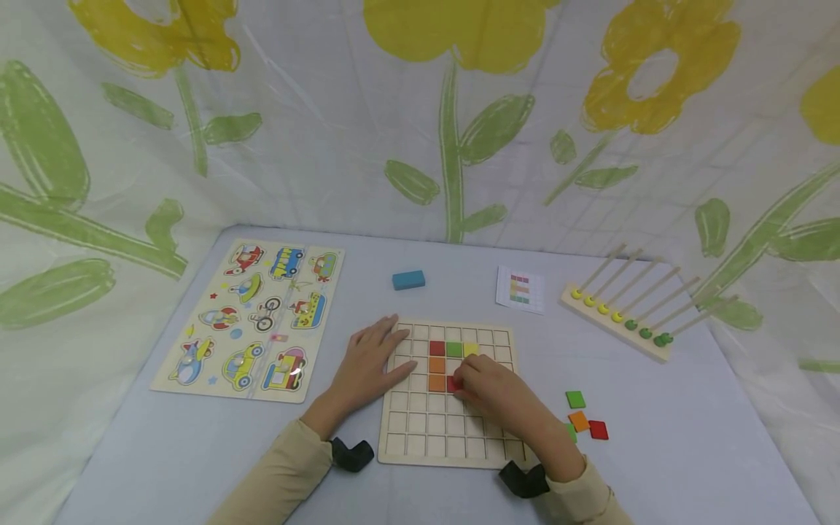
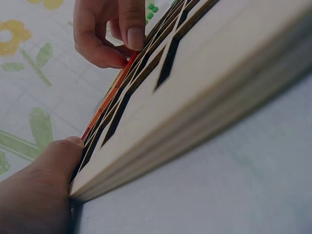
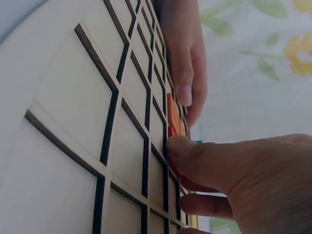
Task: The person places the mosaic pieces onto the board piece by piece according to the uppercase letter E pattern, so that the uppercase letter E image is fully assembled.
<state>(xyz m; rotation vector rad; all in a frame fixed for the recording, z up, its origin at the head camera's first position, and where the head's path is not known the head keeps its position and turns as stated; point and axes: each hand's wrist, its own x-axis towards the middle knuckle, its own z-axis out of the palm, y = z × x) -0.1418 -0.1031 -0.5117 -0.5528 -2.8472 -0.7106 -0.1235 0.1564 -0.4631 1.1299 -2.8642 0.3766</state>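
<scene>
A wooden grid board (image 1: 426,445) lies flat on the table, with several coloured square tiles in its upper cells. My right hand (image 1: 502,397) is over the board's middle and pinches a red tile (image 1: 451,383) at a cell beside the lower orange tile (image 1: 437,383). In the right wrist view the thumb (image 3: 183,148) is against that red tile, and the other fingertips are partly hidden. My left hand (image 1: 367,361) rests with its fingers spread on the board's left edge. Above the red tile, the yellow tile (image 1: 470,349) is partly covered by my right hand.
Loose green, orange and red tiles (image 1: 599,430) lie right of the board. A pattern card (image 1: 520,289) and a blue block (image 1: 409,280) are behind it. A vehicle puzzle (image 1: 262,328) lies left; a bead rack (image 1: 617,321) with upright rods stands at right.
</scene>
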